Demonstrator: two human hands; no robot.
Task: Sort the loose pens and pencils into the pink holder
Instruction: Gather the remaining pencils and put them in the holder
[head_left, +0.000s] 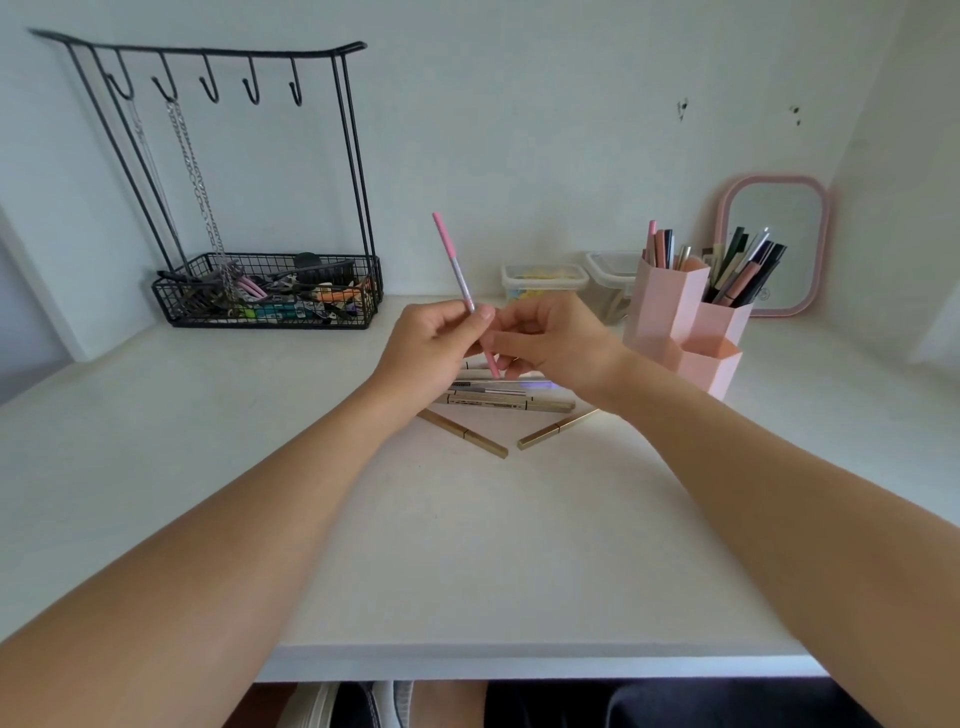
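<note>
A pink and silver pen (453, 257) stands nearly upright above the desk, its top tilted to the left. My left hand (434, 345) pinches its middle, and my right hand (550, 340) pinches it just below, its lower pink end showing between my fingers. Several loose gold and silver pens (506, 397) lie on the white desk under my hands, with two gold ones (462, 431) (557, 428) nearer to me. The pink holder (670, 317), made of hexagonal tubes, stands to the right with several pens and pencils in its two taller tubes.
A black wire rack (270, 291) with hooks, hanging chains and a basket of small items stands at the back left. Two clear plastic boxes (543, 280) sit against the wall behind my hands. A pink-framed mirror (774, 244) leans at the back right. The desk's front edge (519, 660) is close to me.
</note>
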